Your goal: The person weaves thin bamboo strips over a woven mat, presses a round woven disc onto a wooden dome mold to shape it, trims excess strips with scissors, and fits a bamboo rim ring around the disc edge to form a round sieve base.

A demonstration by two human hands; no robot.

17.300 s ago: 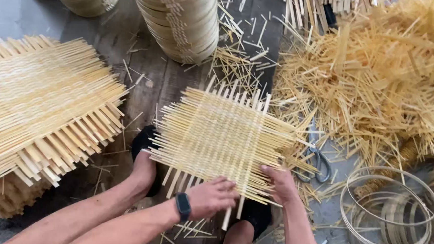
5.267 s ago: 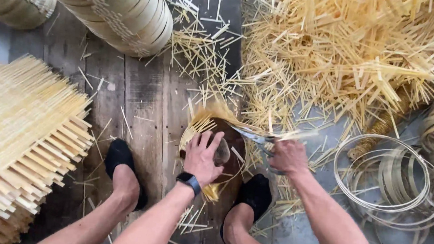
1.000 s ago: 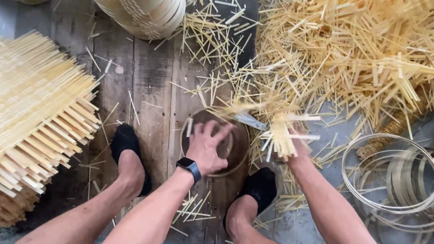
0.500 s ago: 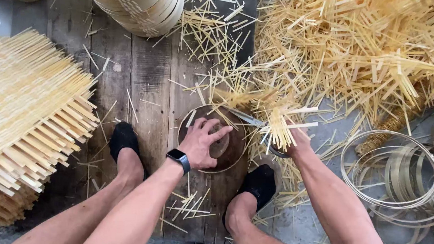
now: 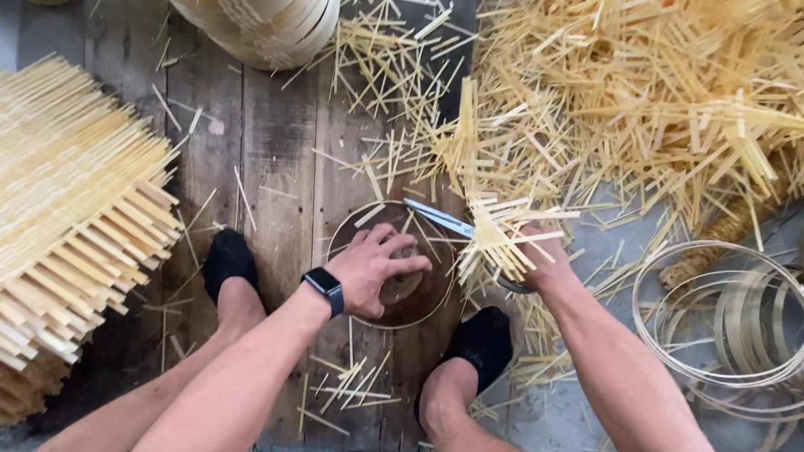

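The left hand (image 5: 377, 263) lies spread, palm down, on a round brown disc (image 5: 421, 300) set on the plank floor (image 5: 277, 155) between the person's two feet. Just right of the disc, the right hand (image 5: 533, 260) has its grip closed around scissors (image 5: 444, 220), blades over the disc's upper edge, cut bamboo strips (image 5: 497, 245) fanning across them.

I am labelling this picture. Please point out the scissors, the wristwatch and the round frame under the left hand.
scissors (image 5: 439, 218): head view, on the bare blade.
wristwatch (image 5: 323, 289): head view, on the dark face.
round frame (image 5: 435, 301): head view, on its right rim.
left hand (image 5: 377, 264): head view, on its back.
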